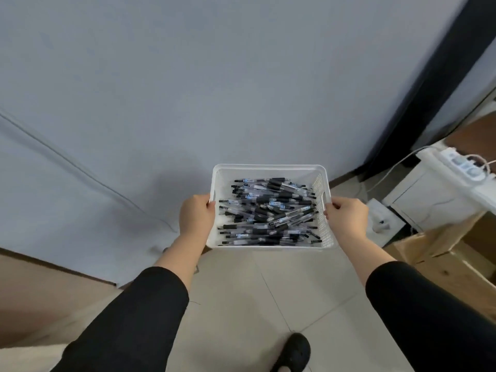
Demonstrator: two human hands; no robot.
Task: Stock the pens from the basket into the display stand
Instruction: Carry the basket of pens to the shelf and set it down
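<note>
Head view:
Basket: a white plastic basket [268, 167] is held in the air in front of the person, above the floor and close to the wall; its right side wall is perforated and a handle slot is cut into each side.
Pens: a loose heap of pens [268, 213] with clear barrels and black grips and caps is seen inside the basket, lying crosswise over one another and covering most of the bottom; some carry small blue-and-white labels.
Left hand: the left hand [196, 213] is clamped on the basket's left rim at the handle slot, thumb on top, fingers curled under and mostly hidden.
Right hand: the right hand [346, 217] is closed round the right rim at its handle slot, thumb laid along the edge, fingers wrapped over the outside.
Sleeves: both forearms are bare near the wrists; black sleeves [150, 312] are worn above.
Display stand: none can be made out in this view.
Wall: a pale grey-blue wall [214, 76] is seen ahead, with a dark vertical strip [429, 89] at its right.
Floor: light tiles [255, 291] are seen below; a black shoe [294, 350] is planted at the lower edge.
Right side: a white power strip [464, 167] with cables is seen on a white unit, with wooden boards [442, 242] beside it.
</note>
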